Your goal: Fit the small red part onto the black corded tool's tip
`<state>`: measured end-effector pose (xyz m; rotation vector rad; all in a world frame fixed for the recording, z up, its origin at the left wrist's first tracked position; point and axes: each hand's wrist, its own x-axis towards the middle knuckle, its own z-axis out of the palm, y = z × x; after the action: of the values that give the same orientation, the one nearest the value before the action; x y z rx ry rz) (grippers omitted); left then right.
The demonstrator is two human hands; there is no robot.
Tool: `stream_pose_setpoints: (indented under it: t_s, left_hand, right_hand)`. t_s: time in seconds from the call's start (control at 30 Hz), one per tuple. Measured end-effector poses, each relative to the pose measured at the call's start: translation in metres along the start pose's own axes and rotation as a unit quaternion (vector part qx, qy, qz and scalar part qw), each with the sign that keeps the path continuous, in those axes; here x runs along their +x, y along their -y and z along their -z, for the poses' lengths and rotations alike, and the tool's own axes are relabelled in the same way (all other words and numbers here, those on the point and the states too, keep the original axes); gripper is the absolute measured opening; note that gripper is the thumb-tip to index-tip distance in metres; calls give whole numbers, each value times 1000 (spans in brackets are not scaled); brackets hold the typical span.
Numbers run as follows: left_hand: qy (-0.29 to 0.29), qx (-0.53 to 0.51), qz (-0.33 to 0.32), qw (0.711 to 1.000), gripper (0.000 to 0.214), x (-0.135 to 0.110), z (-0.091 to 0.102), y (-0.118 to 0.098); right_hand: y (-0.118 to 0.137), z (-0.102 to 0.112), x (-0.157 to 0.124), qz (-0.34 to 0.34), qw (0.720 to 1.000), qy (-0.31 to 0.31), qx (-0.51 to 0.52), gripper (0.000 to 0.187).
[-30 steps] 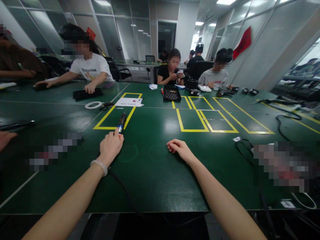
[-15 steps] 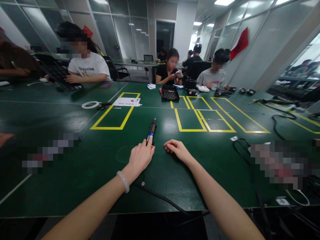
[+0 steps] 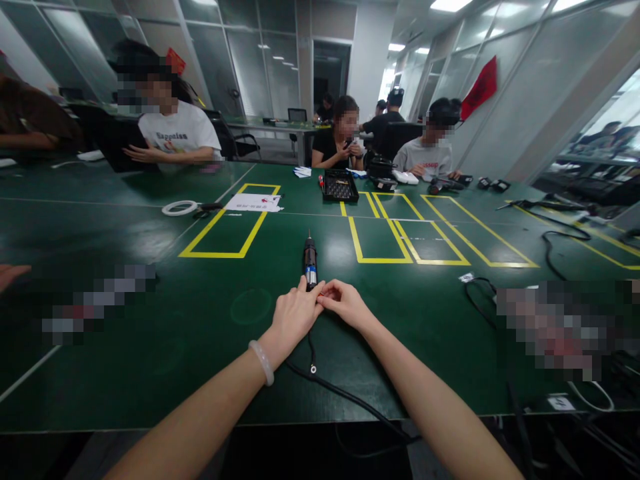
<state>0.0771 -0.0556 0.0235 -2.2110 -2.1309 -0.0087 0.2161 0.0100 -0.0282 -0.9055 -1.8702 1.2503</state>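
A black corded electric screwdriver (image 3: 311,261) with a blue band lies on the green table (image 3: 210,347), tip pointing away from me. My left hand (image 3: 294,317) is closed around its rear end. My right hand (image 3: 344,301) has curled fingers touching the same rear end, right beside the left. The tool's black cable (image 3: 340,393) runs back toward me and over the table's near edge.
Yellow tape rectangles (image 3: 230,230) mark the table. A black tray (image 3: 341,186), a white tape roll (image 3: 179,208) and a paper sheet (image 3: 253,203) lie farther off. Cables (image 3: 560,247) trail at right. Several people sit at the far side.
My left hand dragged the screwdriver from the yellow rectangle at left to the middle in front of me. My right hand closed in and now touches the tool's rear end.
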Motion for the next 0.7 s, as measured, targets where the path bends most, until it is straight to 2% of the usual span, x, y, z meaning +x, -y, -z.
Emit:
stream_pose_setpoints:
  t_s: [0.27, 0.5, 0.7]
  left_hand:
    - [-19, -26, -15, 999, 50, -2, -2, 3]
    - [-16, -71, -14, 997, 55, 0, -4, 13]
    - [-3, -79, -20, 997, 56, -1, -6, 22]
  right_hand:
    - [0, -2, 3, -22, 999, -28, -20, 15]
    - [-1, -1, 5, -70, 995, -20, 67, 14]
    - [-5, 8, 3, -84, 987, 1, 141, 16]
